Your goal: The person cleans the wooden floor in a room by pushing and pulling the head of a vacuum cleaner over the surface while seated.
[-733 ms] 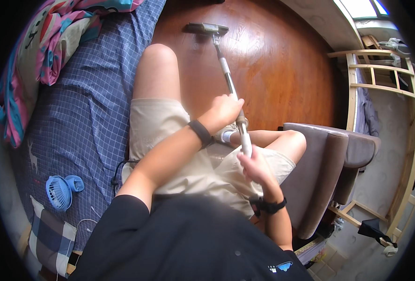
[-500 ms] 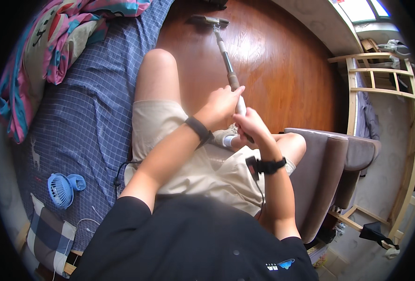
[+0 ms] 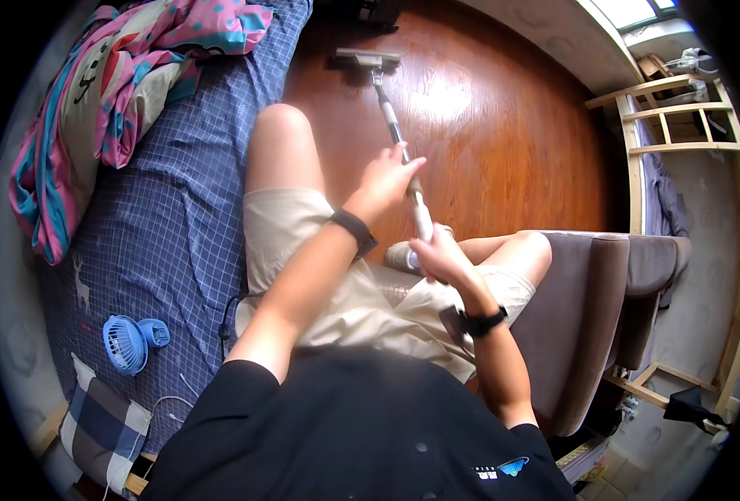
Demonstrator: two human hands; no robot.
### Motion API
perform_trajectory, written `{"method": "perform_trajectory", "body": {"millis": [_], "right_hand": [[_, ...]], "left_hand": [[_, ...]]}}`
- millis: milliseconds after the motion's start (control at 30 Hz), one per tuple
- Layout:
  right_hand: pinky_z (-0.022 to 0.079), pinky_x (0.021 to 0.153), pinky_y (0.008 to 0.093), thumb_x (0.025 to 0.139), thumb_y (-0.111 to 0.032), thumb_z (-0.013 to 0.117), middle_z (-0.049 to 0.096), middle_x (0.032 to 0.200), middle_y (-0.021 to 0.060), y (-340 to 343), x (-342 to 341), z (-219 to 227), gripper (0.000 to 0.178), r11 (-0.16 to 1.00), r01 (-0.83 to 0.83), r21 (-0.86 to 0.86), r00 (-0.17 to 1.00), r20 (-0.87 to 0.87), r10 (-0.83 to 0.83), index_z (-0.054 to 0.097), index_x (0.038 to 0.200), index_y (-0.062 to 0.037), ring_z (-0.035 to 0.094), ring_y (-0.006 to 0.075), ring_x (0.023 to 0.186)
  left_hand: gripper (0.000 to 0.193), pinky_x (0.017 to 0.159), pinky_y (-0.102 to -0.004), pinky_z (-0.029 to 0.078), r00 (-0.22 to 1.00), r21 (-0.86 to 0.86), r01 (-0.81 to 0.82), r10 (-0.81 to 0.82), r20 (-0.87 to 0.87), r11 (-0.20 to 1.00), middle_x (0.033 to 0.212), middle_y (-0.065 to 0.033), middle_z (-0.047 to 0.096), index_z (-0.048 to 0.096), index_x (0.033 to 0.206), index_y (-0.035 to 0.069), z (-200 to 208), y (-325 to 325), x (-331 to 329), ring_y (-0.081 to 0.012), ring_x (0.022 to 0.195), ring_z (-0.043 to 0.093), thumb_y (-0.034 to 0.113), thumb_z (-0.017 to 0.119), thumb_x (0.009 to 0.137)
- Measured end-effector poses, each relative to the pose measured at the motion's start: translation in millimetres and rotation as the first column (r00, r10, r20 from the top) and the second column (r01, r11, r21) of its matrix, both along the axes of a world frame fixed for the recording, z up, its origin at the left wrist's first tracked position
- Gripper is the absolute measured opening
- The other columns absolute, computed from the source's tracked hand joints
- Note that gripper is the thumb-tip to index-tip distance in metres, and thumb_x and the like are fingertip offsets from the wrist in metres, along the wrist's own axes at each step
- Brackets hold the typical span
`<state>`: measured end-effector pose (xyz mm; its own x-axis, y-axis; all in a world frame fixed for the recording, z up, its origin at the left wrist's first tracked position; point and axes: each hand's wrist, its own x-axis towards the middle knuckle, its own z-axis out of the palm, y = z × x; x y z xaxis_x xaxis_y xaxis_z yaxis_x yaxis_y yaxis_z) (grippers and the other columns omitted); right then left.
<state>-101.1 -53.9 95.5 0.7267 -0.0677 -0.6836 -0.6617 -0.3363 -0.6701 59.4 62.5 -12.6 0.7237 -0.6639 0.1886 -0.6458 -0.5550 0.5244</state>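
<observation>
A floor mop (image 3: pixel 389 115) rests its head on the wooden floor (image 3: pixel 503 142), a left hand (image 3: pixel 386 175) curled loosely around its shaft, the right hand (image 3: pixel 443 255) closed near its top end. Working the floor appears to be under way; another stroke would call for both grips. Left of the mop lies a blue-covered bed (image 3: pixel 194 150).

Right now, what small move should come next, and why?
Perhaps draw the mop slightly back: its flat head rests on the wooden floor out ahead, and with the left hand on the pole and the right hand near its end, both can guide it.
</observation>
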Motion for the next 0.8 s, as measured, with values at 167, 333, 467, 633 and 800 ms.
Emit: {"method": "perform_trajectory", "body": {"millis": [167, 333, 467, 633, 800], "right_hand": [[0.048, 0.053, 0.0318, 0.087, -0.017, 0.060, 0.060, 0.070, 0.0103, -27.0, -107.0, 88.5, 0.037, 0.980, -0.097, -0.171, 0.986, -0.152, 0.071, 0.051, 0.113, 0.0069, 0.059, 0.0186, 0.056], [0.052, 0.074, 0.0420, 0.083, -0.026, 0.070, 0.067, 0.084, 0.0217, -40.6, -164.7, 150.1, 0.039, 0.836, -0.257, -0.484, 0.949, -0.291, 0.124, 0.059, 0.113, -0.0047, 0.067, 0.0376, 0.083], [0.051, 0.057, 0.0442, 0.081, -0.028, 0.073, 0.064, 0.067, 0.0183, -19.8, -176.5, 117.9, 0.029, 0.676, -0.113, -0.728, 0.993, -0.054, 0.109, 0.062, 0.096, -0.0050, 0.065, 0.0369, 0.064], [0.051, 0.065, 0.0506, 0.086, -0.030, 0.066, 0.065, 0.076, 0.0231, -5.8, -121.9, 58.5, 0.032, 0.641, -0.178, -0.747, 0.984, -0.130, 0.121, 0.060, 0.105, -0.0045, 0.064, 0.0435, 0.073], [0.050, 0.071, 0.0523, 0.088, -0.030, 0.063, 0.065, 0.081, 0.0253, -0.6, -66.9, 26.3, 0.035, 0.706, -0.074, -0.704, 0.980, 0.080, 0.182, 0.057, 0.111, -0.0042, 0.063, 0.0448, 0.078]], "left_hand": [[0.011, 0.085, -0.0377, 0.051, 0.836, 0.183, 0.533, -0.547, 0.035, 0.826, 0.101, -0.0075, 0.064, 0.072, 0.079, 0.015, 47.3, -25.9, -32.0, -0.0263, 0.109, 0.055, 0.011, 0.068, 0.069], [0.011, 0.077, -0.0399, 0.046, 0.763, 0.130, 0.644, -0.623, -0.173, 0.754, 0.078, -0.0036, 0.068, 0.073, 0.077, 0.018, 25.9, -47.8, -76.3, -0.0258, 0.086, 0.065, 0.028, 0.070, 0.073], [0.012, 0.080, -0.0377, 0.046, 0.791, 0.243, 0.611, -0.576, -0.206, 0.753, 0.085, -0.0037, 0.069, 0.073, 0.077, 0.016, 19.7, -52.3, -72.2, -0.0237, 0.088, 0.066, 0.027, 0.070, 0.074], [0.006, 0.078, -0.0367, 0.049, 0.901, 0.372, 0.428, -0.421, -0.103, 0.824, 0.087, -0.0029, 0.069, 0.073, 0.078, 0.016, -13.1, -49.3, -45.4, -0.0223, 0.093, 0.063, 0.014, 0.067, 0.075], [0.010, 0.077, -0.0372, 0.051, 0.998, 0.291, 0.041, -0.052, 0.029, 0.956, 0.094, -0.0057, 0.063, 0.071, 0.086, 0.013, -7.1, -28.3, -7.5, -0.0236, 0.097, 0.061, 0.015, 0.064, 0.079]]}}
